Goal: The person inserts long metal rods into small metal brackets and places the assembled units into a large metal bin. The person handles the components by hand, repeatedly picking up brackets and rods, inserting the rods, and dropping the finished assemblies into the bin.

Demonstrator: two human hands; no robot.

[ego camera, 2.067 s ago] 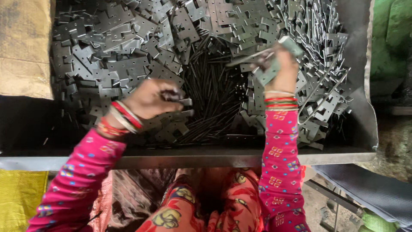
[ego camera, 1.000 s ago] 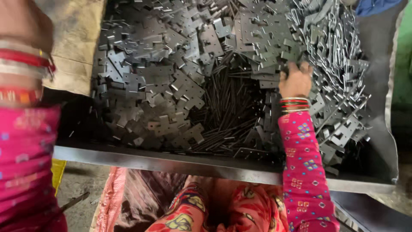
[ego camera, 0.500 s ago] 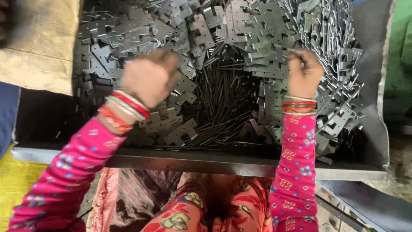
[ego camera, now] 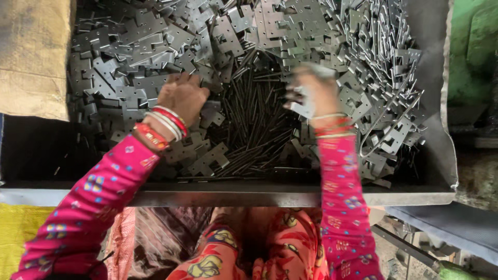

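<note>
- Left hand (ego camera: 182, 97): knuckles up, fingers curled down into the heap of flat grey metal hinge plates (ego camera: 129, 46) on the left of the tray; it presses on the plates, but whether it grips one cannot be told.
- Right hand (ego camera: 311, 93): motion-blurred, raised over the plates at centre right, closed around a single hinge plate (ego camera: 303, 108) whose pale edge shows below the palm.
- Thin dark metal pins (ego camera: 254, 129): a loose bundle in the hollow between the two hands, lying mostly lengthwise toward the near rim.
- Metal tray (ego camera: 233, 196): the near rim runs straight across below both forearms; the right wall (ego camera: 441, 129) rises beside the stacked plates.
- Open room: a bare dark patch of tray floor (ego camera: 41, 150) lies at near left, beside the left forearm; elsewhere plates crowd up to the walls.
- Bangles (ego camera: 166, 123) circle the left wrist, just above the pink patterned sleeve (ego camera: 93, 197).
- A tan sack (ego camera: 31, 57) borders the tray's left edge.
</note>
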